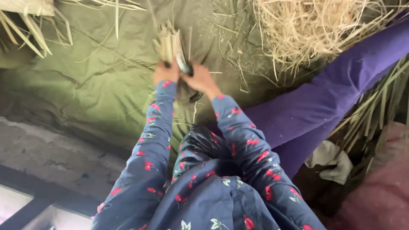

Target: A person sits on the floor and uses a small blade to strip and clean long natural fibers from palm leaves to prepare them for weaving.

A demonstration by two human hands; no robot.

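Both hands meet at about twelve o'clock from the person's lap, closed together around a bundle of cut dry stalks (pixel 171 44) that stands upright out of the grip. The left hand (pixel 165 72) clamps the bundle's lower end; the right hand (pixel 200 79), touching it at three o'clock, wraps the same stalks, with a small greenish object (pixel 183 64) between the two, too blurred to name. Under them lies a wrinkled olive-green cloth (pixel 102 76). A loose straw heap (pixel 306 25) sits at two o'clock, a purple-clad leg (pixel 332 98) at three o'clock.
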